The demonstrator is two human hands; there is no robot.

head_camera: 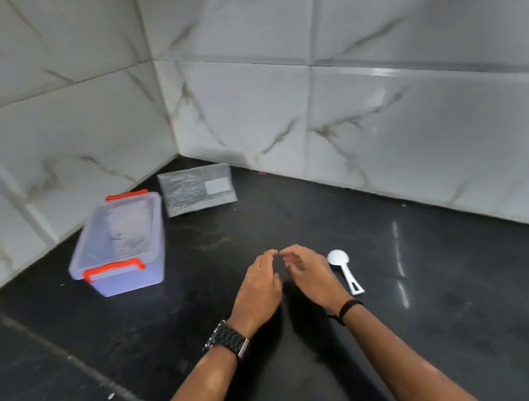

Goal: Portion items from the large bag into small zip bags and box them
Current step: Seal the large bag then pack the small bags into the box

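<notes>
One clear box [117, 244], one silvery bag [197, 190], one white scoop [343, 267], two hands [259, 287]

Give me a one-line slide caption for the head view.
Both hands, left and right, meet between clear box and white scoop.

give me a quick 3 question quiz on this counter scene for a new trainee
1. True or false: the white scoop lies inside the clear box.
2. What leans against the wall in the corner: A) a silver bag, B) a kettle, C) a plate?
3. What colour are the box's latches?

Key:
1. False. It lies on the dark counter, beside the right hand.
2. A, the silver bag.
3. Orange-red.

The left hand wears a black watch.
</notes>
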